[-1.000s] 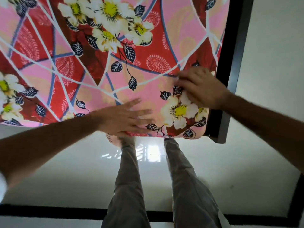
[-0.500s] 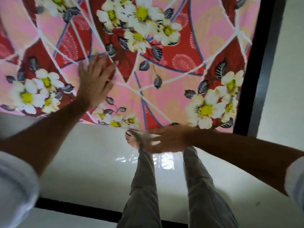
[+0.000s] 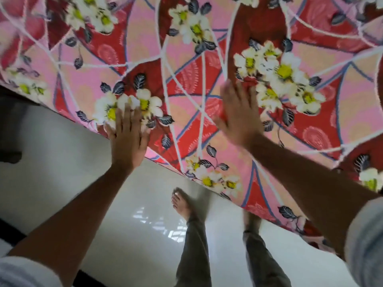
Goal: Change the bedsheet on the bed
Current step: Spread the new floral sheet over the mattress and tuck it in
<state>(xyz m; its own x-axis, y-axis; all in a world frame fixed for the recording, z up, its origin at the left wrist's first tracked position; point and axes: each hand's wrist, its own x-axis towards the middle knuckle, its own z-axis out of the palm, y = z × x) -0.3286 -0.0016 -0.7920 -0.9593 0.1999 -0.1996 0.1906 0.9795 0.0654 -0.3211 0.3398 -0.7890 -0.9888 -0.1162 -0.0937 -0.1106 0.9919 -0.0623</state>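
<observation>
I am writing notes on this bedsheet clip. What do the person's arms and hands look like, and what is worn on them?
Both forearms are bare. The left hand and right hand wear no gloves; no rings or watch show, though the picture is blurred. A pale, light-coloured sleeve is pushed up on each arm.

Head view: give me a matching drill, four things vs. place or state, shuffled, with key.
Things:
1. left hand
2. right hand
3. bedsheet
4. bare foot

Places or states:
A. on the glossy floor, beside the bed edge
B. flat on a white flower at the sheet's near edge
C. spread over the bed, floral print up
D. open palm pressed further in on the sheet

Pairs: 1-B, 2-D, 3-C, 4-A
</observation>
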